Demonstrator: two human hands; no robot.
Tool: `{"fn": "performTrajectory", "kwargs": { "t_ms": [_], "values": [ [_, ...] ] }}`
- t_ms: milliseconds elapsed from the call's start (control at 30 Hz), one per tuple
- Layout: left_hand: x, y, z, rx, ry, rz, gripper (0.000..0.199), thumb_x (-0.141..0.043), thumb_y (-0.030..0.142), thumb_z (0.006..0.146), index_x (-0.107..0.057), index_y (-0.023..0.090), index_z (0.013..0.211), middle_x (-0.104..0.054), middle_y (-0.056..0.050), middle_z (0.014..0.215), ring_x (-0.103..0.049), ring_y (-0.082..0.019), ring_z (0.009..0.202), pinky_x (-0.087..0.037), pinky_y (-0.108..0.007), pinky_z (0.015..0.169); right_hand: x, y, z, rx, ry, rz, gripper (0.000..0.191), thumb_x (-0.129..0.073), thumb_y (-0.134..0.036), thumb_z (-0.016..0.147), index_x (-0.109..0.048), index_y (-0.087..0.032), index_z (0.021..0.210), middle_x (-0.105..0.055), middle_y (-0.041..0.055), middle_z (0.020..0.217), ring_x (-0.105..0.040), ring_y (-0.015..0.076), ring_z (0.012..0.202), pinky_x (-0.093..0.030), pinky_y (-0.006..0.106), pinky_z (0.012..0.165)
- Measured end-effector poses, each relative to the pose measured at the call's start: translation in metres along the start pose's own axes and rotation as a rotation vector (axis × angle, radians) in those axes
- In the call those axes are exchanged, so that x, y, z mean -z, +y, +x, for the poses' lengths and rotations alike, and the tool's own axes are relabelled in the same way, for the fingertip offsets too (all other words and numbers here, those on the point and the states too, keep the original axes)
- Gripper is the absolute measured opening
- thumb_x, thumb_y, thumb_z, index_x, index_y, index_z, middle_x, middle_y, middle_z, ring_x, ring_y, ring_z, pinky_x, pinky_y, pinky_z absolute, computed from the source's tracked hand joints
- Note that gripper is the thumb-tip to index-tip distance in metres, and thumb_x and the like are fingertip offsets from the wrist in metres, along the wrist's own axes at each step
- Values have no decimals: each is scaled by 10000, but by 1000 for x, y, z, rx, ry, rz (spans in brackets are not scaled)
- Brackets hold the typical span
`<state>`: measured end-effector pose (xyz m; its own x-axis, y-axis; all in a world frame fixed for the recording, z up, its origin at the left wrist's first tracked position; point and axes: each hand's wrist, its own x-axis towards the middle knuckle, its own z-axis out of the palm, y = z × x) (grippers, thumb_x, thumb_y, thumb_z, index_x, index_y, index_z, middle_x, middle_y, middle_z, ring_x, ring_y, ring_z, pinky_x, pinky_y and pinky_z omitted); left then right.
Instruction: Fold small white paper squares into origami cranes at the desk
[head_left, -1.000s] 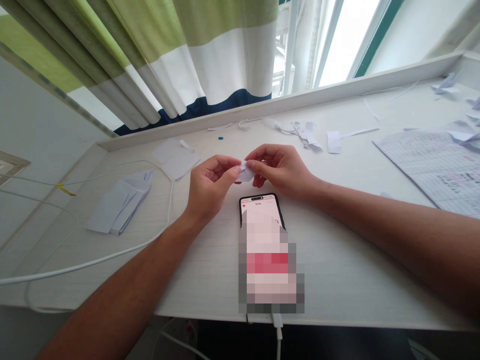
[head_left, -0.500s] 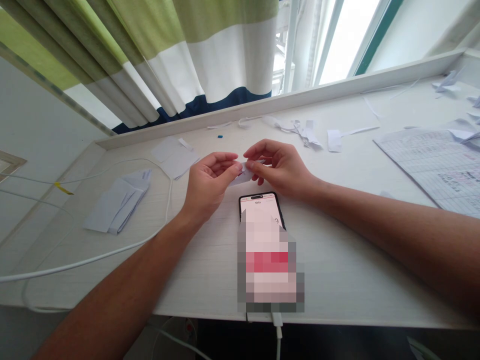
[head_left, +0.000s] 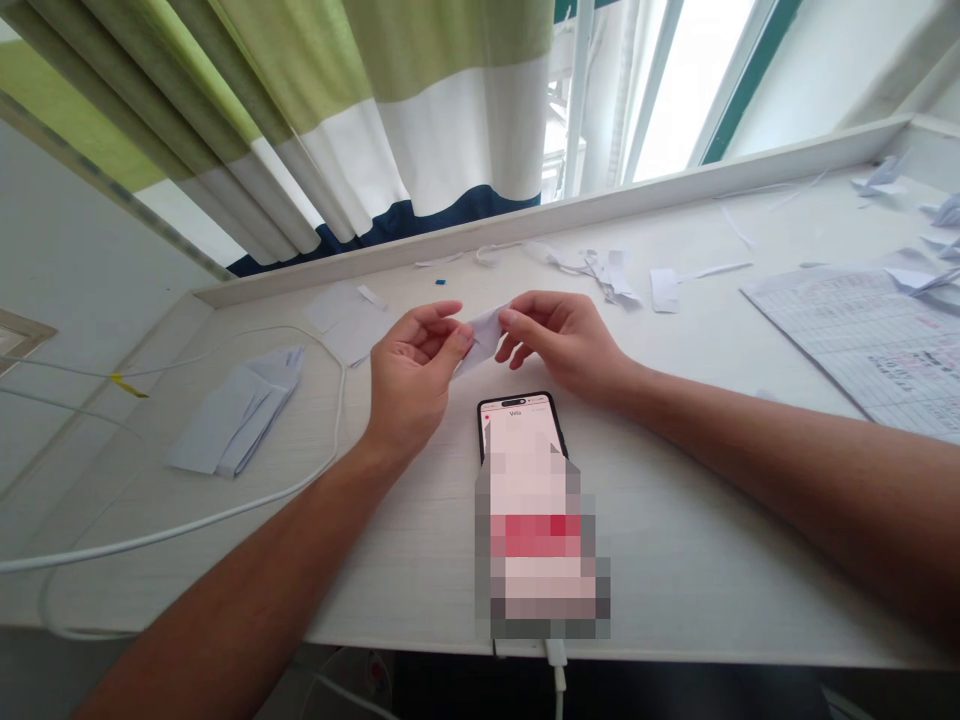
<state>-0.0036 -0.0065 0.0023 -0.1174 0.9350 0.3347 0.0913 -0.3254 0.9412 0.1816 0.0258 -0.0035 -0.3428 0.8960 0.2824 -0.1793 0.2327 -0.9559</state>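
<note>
A small piece of white paper is stretched between my two hands above the desk, just beyond the phone. My left hand pinches its left end between thumb and fingers, with the index finger raised. On the other side, my right hand grips the upper right corner between thumb and index finger, the other fingers curled below. The ends of the paper are hidden under my fingertips. Below my hands a phone lies face up, its screen lit and partly blurred out.
Folded paper sheets lie on the left beside a white cable. More paper is behind my left hand. Torn strips and a tiny blue piece sit toward the back. A written sheet lies at right. A curtain hangs behind the desk.
My hands have moved slightly apart, and more of the paper shows between them. My right fingers now hold its upper right corner. The view has shifted a little.
</note>
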Motion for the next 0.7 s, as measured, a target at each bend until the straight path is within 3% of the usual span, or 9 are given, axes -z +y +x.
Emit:
{"fn": "performTrajectory", "kwargs": {
  "t_ms": [167,400,700],
  "values": [
    [0,-1,-2,111,-113,-26,278,-879,378,810,-796,202,1008,-765,-25,875,-729,-158,821,-618,-300,800,-1,4,-1,36,22,-83,401,-784,-557,899,-723,-163,854,-688,19,728,-623,131,634,-545,267,578],
    [1,-1,0,145,-189,0,329,-907,480,781,-803,181,872,-794,-49,819,-734,-168,722,-622,-307,724,0,3,-2,32,5,-129,402,-819,-541,870,-759,-145,845,-680,12,673,-583,120,582,-471,265,552],
    [4,-2,2,58,-180,100,296,-882,472,810,-783,194,806,-770,-31,756,-709,-160,686,-588,-289,696,-1,1,-4,65,-65,-154,401,-700,-532,973,-728,-164,817,-632,4,649,-574,129,610,-460,270,578]
  ]
}}
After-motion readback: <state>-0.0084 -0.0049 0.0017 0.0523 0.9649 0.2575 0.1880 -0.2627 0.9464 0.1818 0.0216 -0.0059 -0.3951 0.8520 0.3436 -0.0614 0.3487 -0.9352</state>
